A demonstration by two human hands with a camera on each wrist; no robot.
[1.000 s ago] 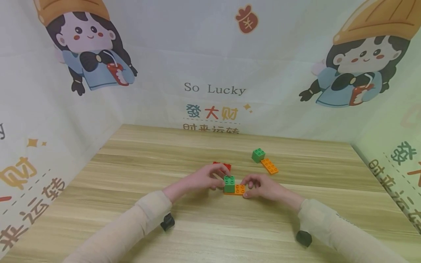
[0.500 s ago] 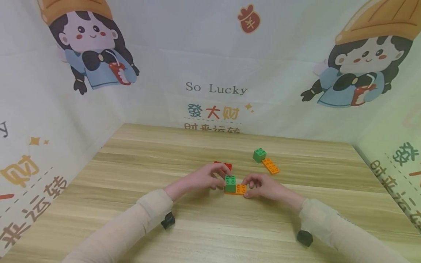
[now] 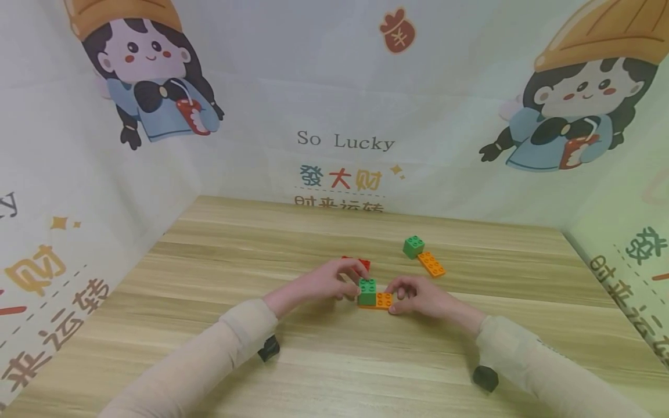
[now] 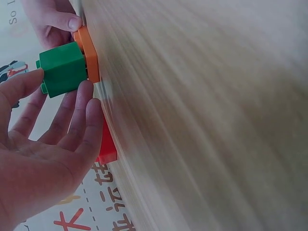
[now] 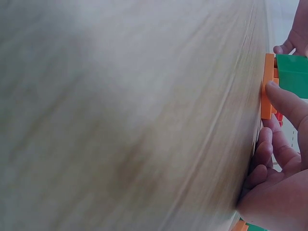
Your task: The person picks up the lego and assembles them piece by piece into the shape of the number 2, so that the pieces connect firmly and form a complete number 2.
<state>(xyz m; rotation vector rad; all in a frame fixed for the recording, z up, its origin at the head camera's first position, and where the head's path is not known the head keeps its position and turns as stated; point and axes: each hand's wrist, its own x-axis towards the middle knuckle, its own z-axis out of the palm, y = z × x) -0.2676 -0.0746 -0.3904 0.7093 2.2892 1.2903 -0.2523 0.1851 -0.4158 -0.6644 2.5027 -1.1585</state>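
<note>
A green building block [image 3: 367, 292] sits on the left half of a flat orange building block [image 3: 384, 300] near the table's middle. My left hand [image 3: 334, 281] holds the green block between thumb and fingers; in the left wrist view the thumb lies at its studded top. From the other side my right hand [image 3: 418, 297] pinches the orange block's right end, the thumb [image 5: 284, 101] on its near edge. Two orange studs rows stay uncovered beside the green block. Just behind my left fingers lies a red block [image 3: 362, 265], partly hidden by that hand.
Farther back to the right, a second green block [image 3: 413, 247] stands against another flat orange block [image 3: 431, 264]. The wooden table [image 3: 334, 371] ends at printed cloth walls [image 3: 251, 116] at the back and sides. A black wrist device [image 3: 485, 378] hangs under the right sleeve.
The whole head view has shifted slightly to the right. Both hands keep their hold on the green and orange blocks, with no other visible movement.
</note>
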